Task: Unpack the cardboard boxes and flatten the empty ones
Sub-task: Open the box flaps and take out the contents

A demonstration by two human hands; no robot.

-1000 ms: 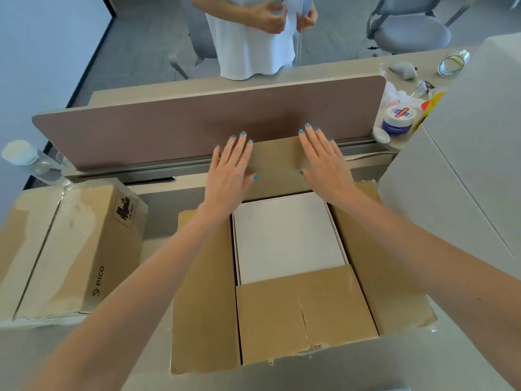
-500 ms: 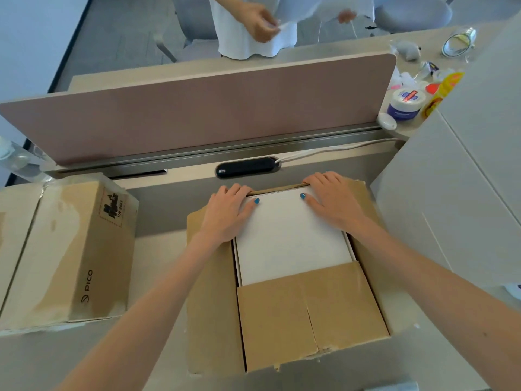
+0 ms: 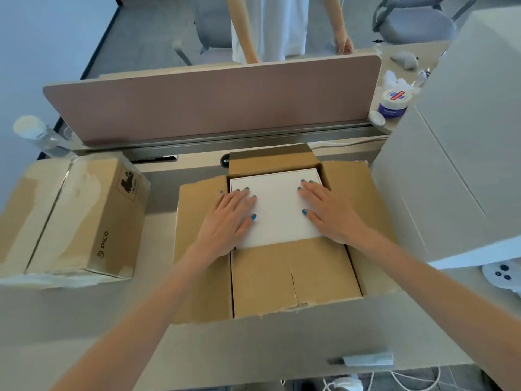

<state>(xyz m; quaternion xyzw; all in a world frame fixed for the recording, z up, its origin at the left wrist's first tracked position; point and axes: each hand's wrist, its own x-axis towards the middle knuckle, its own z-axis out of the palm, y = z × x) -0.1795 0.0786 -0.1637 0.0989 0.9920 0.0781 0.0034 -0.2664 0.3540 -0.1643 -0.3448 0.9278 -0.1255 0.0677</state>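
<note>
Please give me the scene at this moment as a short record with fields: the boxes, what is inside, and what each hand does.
open box: cardboard box in the middle of the desk, side flaps spread out, near flap lying over part of the contents
contents: white box, not yet taken out
left hand: flat on the white box, left part, fingers straight
right hand: flat on the white box, right part, fingers straight
other box: PICO box at the left, taped shut
behind: pink divider, a second person beyond it
</note>
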